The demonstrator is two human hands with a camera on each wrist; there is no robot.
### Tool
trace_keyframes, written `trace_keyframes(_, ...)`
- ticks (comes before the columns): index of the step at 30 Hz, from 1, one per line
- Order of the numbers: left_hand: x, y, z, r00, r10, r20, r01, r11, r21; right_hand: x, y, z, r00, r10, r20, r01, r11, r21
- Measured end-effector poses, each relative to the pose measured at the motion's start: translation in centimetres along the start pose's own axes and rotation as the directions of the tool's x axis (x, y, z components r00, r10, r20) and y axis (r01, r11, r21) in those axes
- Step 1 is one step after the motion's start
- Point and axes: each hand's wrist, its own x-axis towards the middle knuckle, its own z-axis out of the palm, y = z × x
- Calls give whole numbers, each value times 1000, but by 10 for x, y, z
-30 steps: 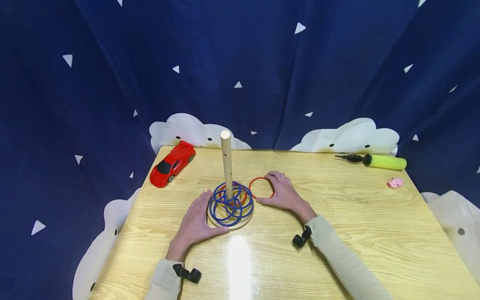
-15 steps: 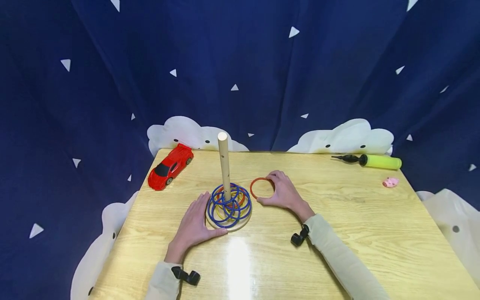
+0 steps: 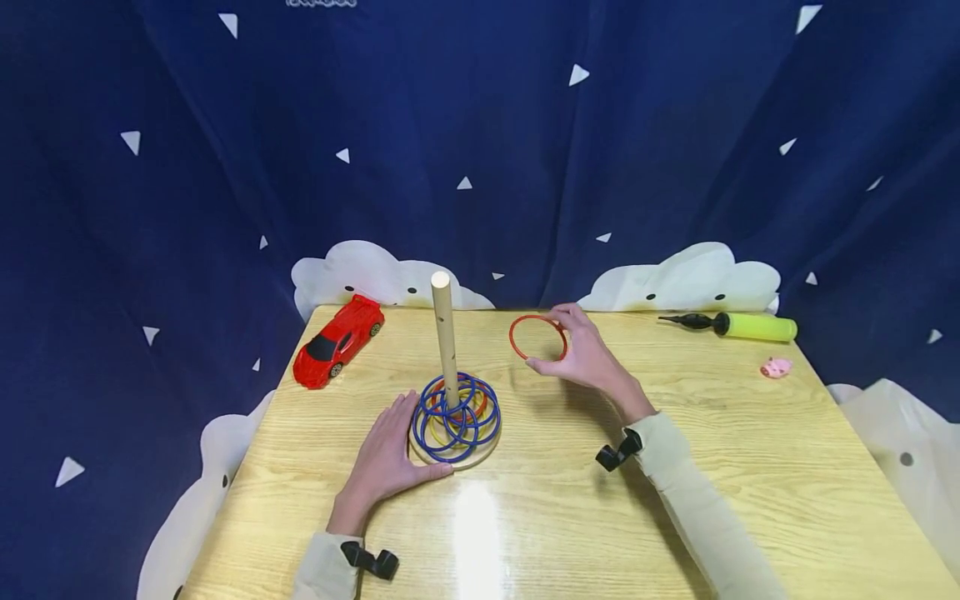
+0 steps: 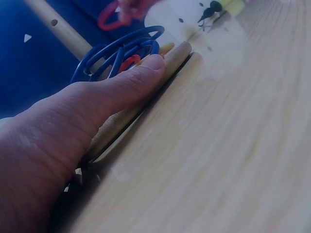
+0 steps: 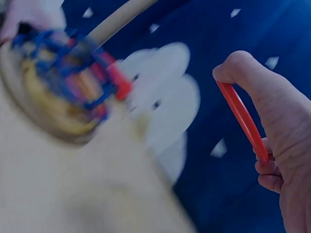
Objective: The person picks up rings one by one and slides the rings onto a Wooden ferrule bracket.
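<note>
In the head view, my right hand (image 3: 592,354) pinches a thin red ring (image 3: 512,336) between thumb and fingers, raised above the table. The right wrist view shows this ring edge-on, with the thumb at its upper end. My left hand (image 3: 381,462) holds the round base (image 3: 480,457) of a wooden ring toss stand, fingers along its left side and thumb at its front edge. From the base rises an upright peg (image 3: 444,346). Blue rings (image 4: 116,46) lie stacked round the foot of the peg, with yellow and red ones among them.
A red toy car (image 3: 337,342) stands at the table's back left. Toward the back right lie a yellow-green hand pump (image 3: 757,327) with a black nozzle and a small pink pig (image 3: 776,367). A dark blue curtain (image 3: 420,125) hangs behind the table (image 3: 585,533).
My right hand has lifted the red ring off the table, up and slightly away to the right. The left hand stays at the base. The whole head view has shifted a little.
</note>
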Motion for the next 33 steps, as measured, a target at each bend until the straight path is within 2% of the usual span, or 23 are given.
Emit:
trace_keyframes(5,1,1,-1,1000,-6,10,6,1000,-14,25,-34,-34,991,-104,-87,109,993,52)
trace_keyframes(9,2,1,-1,1000,0,12,0,1000,-10,42,-65,-57,966,-201,-163,218,971,94)
trace_keyframes(11,2,1,-1,1000,2,11,-2,1000,-5,50,-81,-64,946,-251,-204,279,952,124)
trace_keyframes(15,1,1,-1,1000,6,2,-6,1000,-8,61,-114,-71,907,-341,-248,395,893,216)
trace_keyframes(20,-1,2,0,1000,8,-4,-8,1000,-12,70,-146,-69,870,-426,-248,483,837,257)
trace_keyframes(24,-1,1,0,1000,12,-14,-12,1000,-9,80,-162,-64,852,-467,-236,518,820,244)
trace_keyframes(28,-2,0,1,1000,7,-14,-8,1000,-5,86,-170,-54,851,-493,-182,525,817,240)
trace_keyframes(33,-1,0,1,1000,10,-15,-10,1000,-9,81,-171,-39,863,-494,-101,503,829,243)
